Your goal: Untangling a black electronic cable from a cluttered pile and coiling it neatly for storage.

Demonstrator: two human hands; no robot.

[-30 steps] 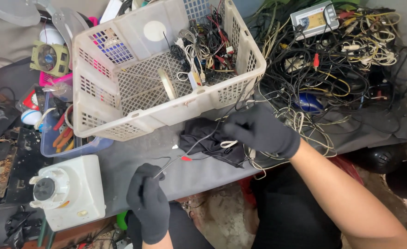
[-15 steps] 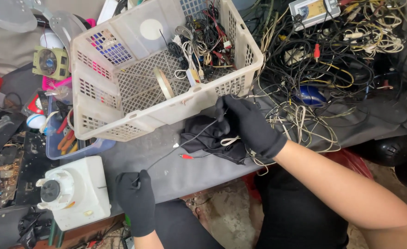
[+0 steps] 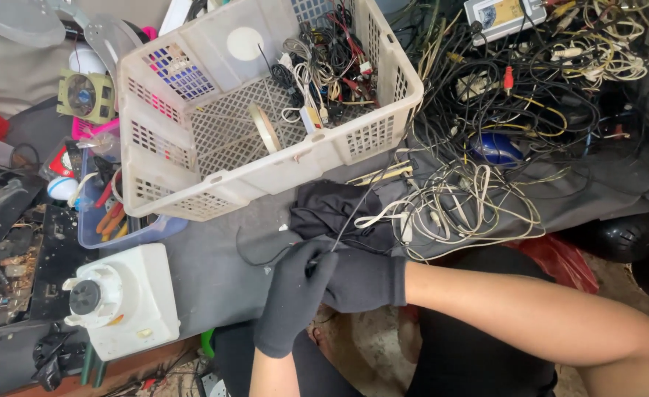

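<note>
Both hands in snug black knit gloves, left (image 3: 293,294), right (image 3: 361,279); forearms bare; dark trousers

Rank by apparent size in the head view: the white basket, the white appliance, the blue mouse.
1. White plastic basket, clearly the largest.
2. White appliance, though it lies nearer the camera.
3. Blue mouse, smallest, partly under cables.

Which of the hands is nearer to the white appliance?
Left. The left hand lies just right of the white appliance; the right hand is farther right, behind it.
</note>
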